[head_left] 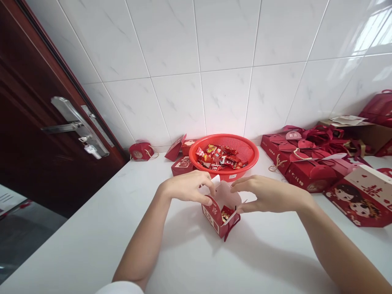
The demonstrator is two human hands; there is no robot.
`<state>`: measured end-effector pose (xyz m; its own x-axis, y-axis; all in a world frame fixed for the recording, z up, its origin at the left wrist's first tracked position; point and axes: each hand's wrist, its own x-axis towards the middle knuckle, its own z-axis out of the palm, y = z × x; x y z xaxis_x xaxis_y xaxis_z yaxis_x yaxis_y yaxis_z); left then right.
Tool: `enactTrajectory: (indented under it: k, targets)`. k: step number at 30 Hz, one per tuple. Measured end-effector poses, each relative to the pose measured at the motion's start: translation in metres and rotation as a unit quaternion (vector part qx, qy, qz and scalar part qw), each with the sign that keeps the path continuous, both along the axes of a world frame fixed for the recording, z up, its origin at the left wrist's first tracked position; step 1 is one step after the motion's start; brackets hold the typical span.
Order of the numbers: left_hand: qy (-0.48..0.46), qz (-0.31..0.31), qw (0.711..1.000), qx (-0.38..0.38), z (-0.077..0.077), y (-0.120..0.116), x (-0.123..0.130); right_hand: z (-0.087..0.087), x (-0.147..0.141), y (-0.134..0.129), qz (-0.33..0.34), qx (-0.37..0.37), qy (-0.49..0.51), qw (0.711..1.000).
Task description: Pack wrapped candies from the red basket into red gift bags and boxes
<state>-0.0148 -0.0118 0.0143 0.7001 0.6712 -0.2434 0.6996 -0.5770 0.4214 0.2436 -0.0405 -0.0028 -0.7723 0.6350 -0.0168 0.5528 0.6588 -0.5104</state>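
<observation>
A small red paper candy box (212,220) stands on the white table between my hands, its top flaps raised and apart. Inside it lie wrapped sweets (226,213), partly hidden by the walls. My left hand (190,188) has its thumb and fingers closed on the box's left flaps. On the right side, my right hand (260,194) holds the edge of a flap between thumb and fingers. A dark red ribbon (228,232) hangs down the box's near right corner. Just behind it is a red plastic basket (226,175) with several wrapped candies (219,157).
Red gift boxes (183,163) sit left of the basket, and a smaller tied box (141,151) is near the door (27,81). To the right lie several folded red boxes (309,171), one box with cartoon figures (361,196) and a cardboard carton (375,134). A tiled wall (226,102) bounds the table.
</observation>
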Motion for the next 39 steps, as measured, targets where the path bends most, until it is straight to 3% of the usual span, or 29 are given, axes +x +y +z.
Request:
enactTrajectory:
  k: [6, 15, 19, 23, 27, 30, 32, 37, 39]
  targets:
    - [-0.062, -0.068, 0.993, -0.074, 0.001, -0.002, 0.000, 0.000, -0.002, 0.001, -0.115, 0.058, -0.091, 0.988]
    - [-0.032, -0.111, 0.991, -0.069, -0.004, -0.003, 0.004, -0.017, -0.023, 0.009, -0.179, 0.104, -0.171, 0.963]
    - [-0.016, -0.079, 0.995, -0.062, -0.009, -0.002, 0.015, -0.023, -0.028, 0.012, -0.193, 0.129, -0.179, 0.956]
    - [-0.006, 0.000, 0.999, -0.036, -0.016, 0.001, 0.027, -0.015, -0.024, 0.008, -0.167, 0.131, -0.135, 0.968]
    - [0.028, 0.084, 0.996, 0.002, -0.021, 0.001, 0.029, -0.007, -0.019, 0.000, -0.085, 0.085, -0.050, 0.992]
    - [0.044, 0.112, 0.993, 0.008, -0.024, 0.002, 0.027, -0.011, -0.019, -0.002, -0.047, 0.059, -0.064, 0.995]
    - [0.032, 0.099, 0.995, -0.004, -0.026, 0.005, 0.026, -0.015, -0.019, -0.001, -0.039, 0.042, -0.075, 0.996]
    - [-0.041, -0.040, 0.994, -0.090, -0.033, 0.020, 0.026, -0.016, -0.011, 0.009, -0.008, 0.025, -0.024, 0.999]
    - [-0.045, -0.044, 0.992, -0.111, -0.036, 0.025, 0.025, -0.014, -0.002, 0.015, -0.022, 0.011, -0.001, 1.000]
